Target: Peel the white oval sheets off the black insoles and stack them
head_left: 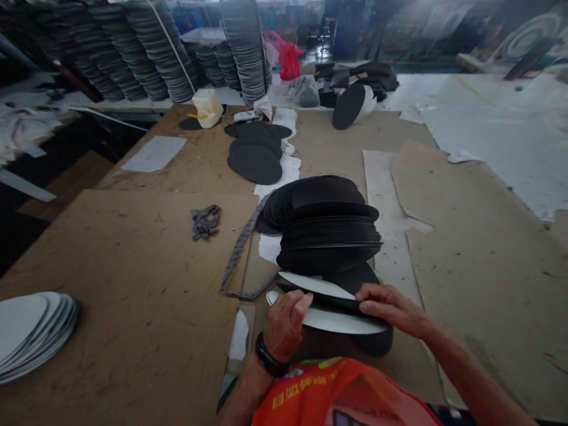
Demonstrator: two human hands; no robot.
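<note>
Black and white oval sheets [346, 320] are held upright and slightly bent near the table's front edge. My left hand [288, 319], with a black band on the wrist, has its fingers closed on their left end. At the right end my right hand [393, 307] pinches the sheets between thumb and fingers. Just beyond them stands a thick pile of black oval sheets [331, 236], partly fanned and leaning. Another black oval [377, 342] lies flat beneath the held sheets, largely hidden by them.
White-faced ovals [26, 331] lie stacked at the far left. A grey fabric strip [235, 260] curves beside the black pile, with a crumpled scrap [205, 222] left of it. More black ovals [256, 155] lie farther back, near a whitish container [207, 109]. Tall stacks [246, 53] line the back.
</note>
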